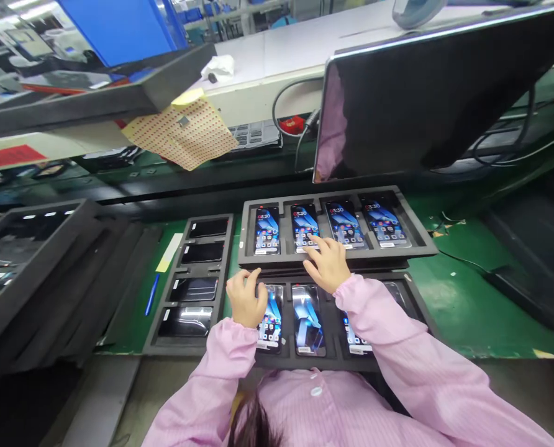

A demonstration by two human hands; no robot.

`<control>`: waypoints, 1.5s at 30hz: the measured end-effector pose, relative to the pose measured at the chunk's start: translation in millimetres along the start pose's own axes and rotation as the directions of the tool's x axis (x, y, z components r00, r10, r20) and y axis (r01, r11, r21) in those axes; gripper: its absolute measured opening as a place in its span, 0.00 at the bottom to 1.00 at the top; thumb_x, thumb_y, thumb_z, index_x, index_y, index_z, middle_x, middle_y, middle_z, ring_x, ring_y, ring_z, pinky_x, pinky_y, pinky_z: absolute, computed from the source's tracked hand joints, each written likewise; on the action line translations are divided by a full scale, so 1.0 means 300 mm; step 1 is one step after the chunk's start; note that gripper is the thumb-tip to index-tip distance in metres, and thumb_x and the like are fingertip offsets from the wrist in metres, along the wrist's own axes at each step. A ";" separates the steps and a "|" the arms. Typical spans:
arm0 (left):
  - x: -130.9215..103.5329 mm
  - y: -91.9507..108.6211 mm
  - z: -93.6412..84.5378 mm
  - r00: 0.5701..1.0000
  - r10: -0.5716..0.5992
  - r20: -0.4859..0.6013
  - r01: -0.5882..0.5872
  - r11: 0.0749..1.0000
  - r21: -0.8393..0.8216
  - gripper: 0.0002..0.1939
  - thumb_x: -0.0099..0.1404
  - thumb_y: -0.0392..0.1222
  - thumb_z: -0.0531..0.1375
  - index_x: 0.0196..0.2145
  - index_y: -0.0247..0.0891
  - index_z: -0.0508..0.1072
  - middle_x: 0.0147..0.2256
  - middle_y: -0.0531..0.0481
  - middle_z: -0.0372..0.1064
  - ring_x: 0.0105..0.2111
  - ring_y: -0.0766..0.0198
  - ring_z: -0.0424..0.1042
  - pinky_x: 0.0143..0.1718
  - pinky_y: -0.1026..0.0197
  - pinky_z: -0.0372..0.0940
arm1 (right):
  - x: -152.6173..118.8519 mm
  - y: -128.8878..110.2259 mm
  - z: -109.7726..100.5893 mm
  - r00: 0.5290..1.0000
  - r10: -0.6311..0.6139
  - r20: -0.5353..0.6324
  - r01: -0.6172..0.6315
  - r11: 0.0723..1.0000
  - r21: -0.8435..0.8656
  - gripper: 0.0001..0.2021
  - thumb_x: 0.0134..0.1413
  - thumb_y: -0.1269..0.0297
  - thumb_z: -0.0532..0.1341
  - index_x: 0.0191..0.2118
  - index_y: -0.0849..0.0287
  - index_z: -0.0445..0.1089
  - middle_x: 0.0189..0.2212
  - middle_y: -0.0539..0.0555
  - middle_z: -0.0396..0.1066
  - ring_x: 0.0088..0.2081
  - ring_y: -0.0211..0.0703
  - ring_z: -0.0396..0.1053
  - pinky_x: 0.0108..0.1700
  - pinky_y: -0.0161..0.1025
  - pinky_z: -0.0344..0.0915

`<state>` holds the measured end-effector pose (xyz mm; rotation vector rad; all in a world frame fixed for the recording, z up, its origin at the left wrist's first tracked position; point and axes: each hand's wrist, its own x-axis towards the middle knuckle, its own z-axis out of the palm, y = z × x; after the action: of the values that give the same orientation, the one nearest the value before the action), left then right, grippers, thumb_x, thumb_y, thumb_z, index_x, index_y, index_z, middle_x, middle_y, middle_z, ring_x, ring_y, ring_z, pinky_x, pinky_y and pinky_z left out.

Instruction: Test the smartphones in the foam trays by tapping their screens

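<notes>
My right hand (329,264) reaches over the far foam tray (295,261), its fingers apart at the lower end of a lit smartphone (305,225), second from the left in its row. Whether the fingertips touch the screen I cannot tell. Above the left end of the near foam tray (289,361) is my left hand (248,299), fingers loosely bent and apart, holding nothing. Beside it lies another lit smartphone (272,318), partly covered by the hand. A phone with a blue picture (308,320) lies to its right. My right sleeve hides part of the near tray.
On the left stands a foam tray of dark phones (194,288), beside a blue pen (152,295) and a yellow-white strip (169,252). Stacked grey trays (79,248) fill the far left. A dark monitor (426,93) overhangs the back right; a cable (463,261) crosses the green mat.
</notes>
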<state>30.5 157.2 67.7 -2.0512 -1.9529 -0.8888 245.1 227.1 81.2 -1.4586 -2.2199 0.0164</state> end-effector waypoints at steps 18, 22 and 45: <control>0.224 -0.055 0.090 0.982 -0.086 0.169 0.066 0.991 0.117 0.16 0.58 0.41 0.52 0.43 0.42 0.72 0.52 0.43 0.59 0.52 0.45 0.52 0.48 0.42 0.54 | -0.064 0.166 -0.012 0.916 0.284 -0.283 -0.271 0.959 0.086 0.12 0.53 0.65 0.49 0.33 0.57 0.69 0.39 0.55 0.69 0.43 0.48 0.59 0.43 0.44 0.53; 0.204 -0.055 0.089 0.991 -0.098 0.095 0.093 0.994 0.055 0.16 0.59 0.39 0.50 0.43 0.40 0.72 0.51 0.42 0.60 0.52 0.48 0.53 0.50 0.44 0.54 | -0.057 0.191 -0.009 0.928 0.295 -0.226 -0.307 0.951 -0.019 0.13 0.53 0.64 0.50 0.35 0.55 0.71 0.44 0.56 0.67 0.44 0.51 0.57 0.43 0.49 0.51; 0.175 -0.092 0.101 0.981 -0.112 0.156 0.129 0.986 -0.109 0.17 0.60 0.39 0.48 0.44 0.38 0.70 0.53 0.41 0.57 0.54 0.53 0.58 0.54 0.48 0.56 | -0.206 0.409 -0.096 0.720 0.371 -0.586 -0.460 0.888 -0.003 0.12 0.50 0.65 0.49 0.35 0.60 0.67 0.44 0.62 0.65 0.47 0.54 0.61 0.48 0.53 0.54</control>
<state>11.2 220.7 63.2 -2.1406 -2.1723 -0.9211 381.8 219.4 50.4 -1.7386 -1.3980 -0.4009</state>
